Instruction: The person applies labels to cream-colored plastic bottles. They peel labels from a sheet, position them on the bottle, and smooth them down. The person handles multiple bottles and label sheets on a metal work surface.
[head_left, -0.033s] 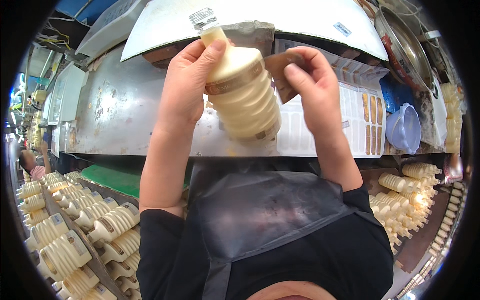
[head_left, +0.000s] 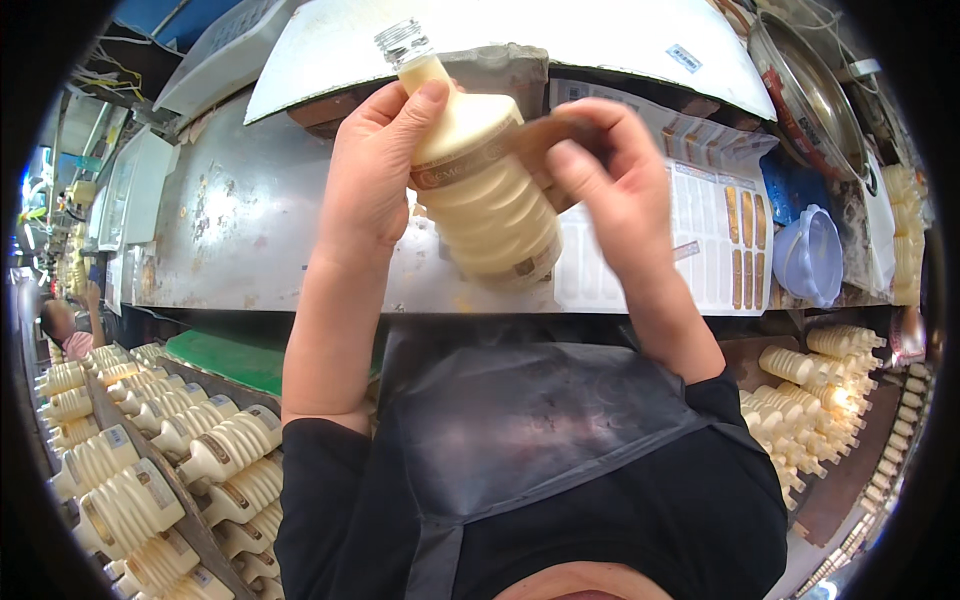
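"What has each hand got?"

"The left hand (head_left: 375, 165) grips a cream-coloured, ribbed plastic bottle (head_left: 490, 225) near its neck, tilted over the grey metal table (head_left: 230, 225). The right hand (head_left: 625, 175) pinches a flat brown piece (head_left: 537, 143) at the bottle's side."

"Any lettering?"

"Pale, on the bottle's shiny brown label band (head_left: 458, 167). Right of that, a white paper label sheet (head_left: 690, 215) bears gold-brown strips; beyond, a small barcode sticker (head_left: 683, 58)."

Head-worn fisheye (edges bow near dark rim) faces down over wearer's apron (head_left: 530, 430); left hand (head_left: 372, 150) and right hand (head_left: 625, 180) near, workbench (head_left: 240, 225) beneath.
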